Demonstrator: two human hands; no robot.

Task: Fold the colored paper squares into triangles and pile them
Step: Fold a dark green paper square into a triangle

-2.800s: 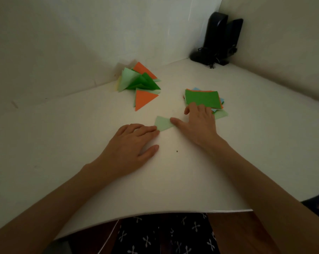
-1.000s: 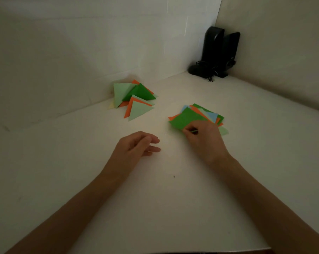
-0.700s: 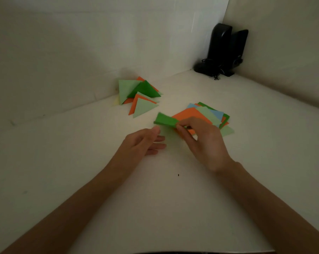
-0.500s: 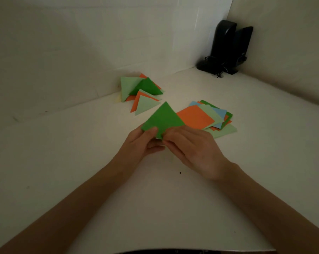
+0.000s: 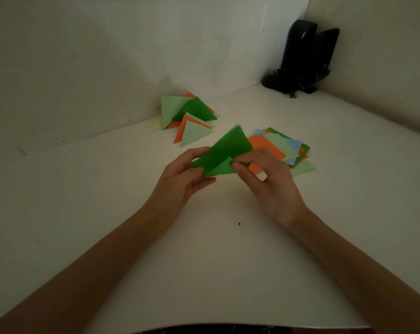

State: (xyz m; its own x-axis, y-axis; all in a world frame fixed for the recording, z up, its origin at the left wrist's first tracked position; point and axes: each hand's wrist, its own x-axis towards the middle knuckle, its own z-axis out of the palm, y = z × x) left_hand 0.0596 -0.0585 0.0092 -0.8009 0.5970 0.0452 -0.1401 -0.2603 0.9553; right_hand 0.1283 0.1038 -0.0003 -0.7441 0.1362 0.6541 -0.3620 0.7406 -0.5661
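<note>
Both of my hands are on the dark green paper square (image 5: 224,150), and it's up off the table (image 5: 107,213), just to the left of the stack of unfolded squares (image 5: 283,145); from here it covers the stack's left corner. My left hand (image 5: 182,177) pinches the paper's left corner, thumb in front and fingers curled behind. My right hand (image 5: 264,179) pinches the lower edge, thumb on top, where a lighter flap is turned up against the sheet. The paper is tilted: its sharp tip points up and away from me toward the back wall (image 5: 83,56), and its long line slants from my left thumb up to that tip. The tip is a little blurred.

The stack is fanned out, with an orange square (image 5: 264,147) on top and pale green, blue and dark green edges showing under it. A pale green sheet (image 5: 303,168) pokes out on its near right side.

Left of the stack and farther back, apart from it, the pile of folded triangles (image 5: 189,116) lies close to the wall, in greens and orange. Far behind the stack, in the corner, stand two black speakers (image 5: 305,56).

On the near side of the stack there's bare white tabletop with one small dark speck (image 5: 239,223). The table's front edge is well back toward me, and the walls close in behind and to the right of the stack.
</note>
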